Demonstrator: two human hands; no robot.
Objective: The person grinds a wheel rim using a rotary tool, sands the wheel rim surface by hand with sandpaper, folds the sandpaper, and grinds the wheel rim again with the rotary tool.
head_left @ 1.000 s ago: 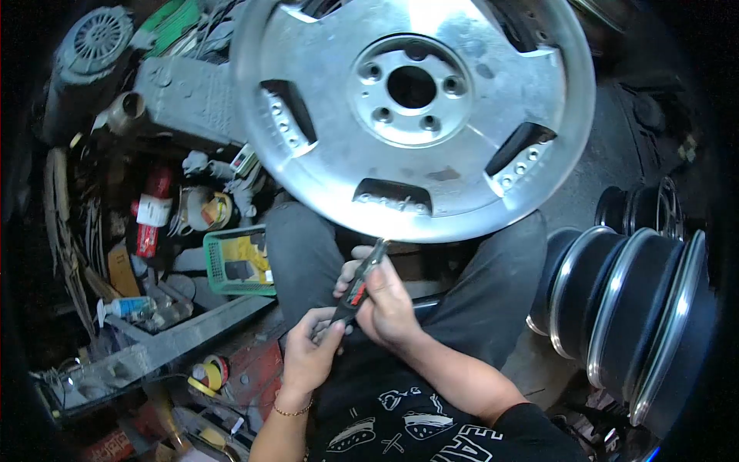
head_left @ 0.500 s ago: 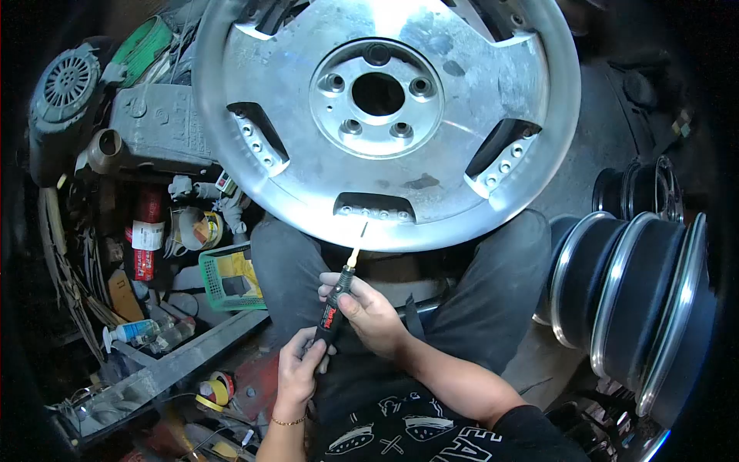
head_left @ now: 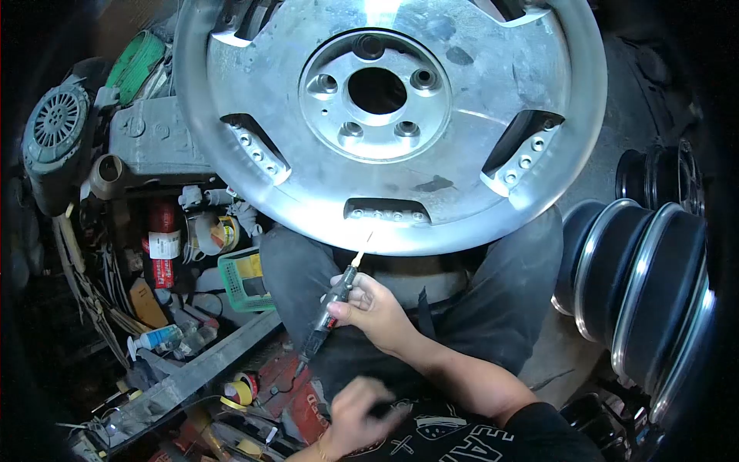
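My right hand [head_left: 369, 308] is closed around a slim black rotary grinder [head_left: 317, 327] with a pale tapered nose and a thin pointed bit. Its tip is at the near rim of a bare-metal car wheel [head_left: 254, 185], just below a slot with several small holes; whether it touches, I cannot tell. From the grinder's rear end a dark cord or hose runs down. My left hand [head_left: 358, 416] is off the tool, in front of my black shirt, its fingers smeared by motion. The wheel lies face up, tilted toward me, above my knees.
Several wheel rims [head_left: 616, 269] stand in a row at the right. To the left are a dusty motor [head_left: 58, 127], a red can [head_left: 162, 242], a green basket [head_left: 239, 285], a spray bottle [head_left: 158, 337] and a metal beam [head_left: 185, 377]. Yellow tape [head_left: 240, 391] lies below.
My left hand has let go of the grinder's rear end and moved down and right toward my shirt. My right hand still holds the grinder. The view has shifted slightly.
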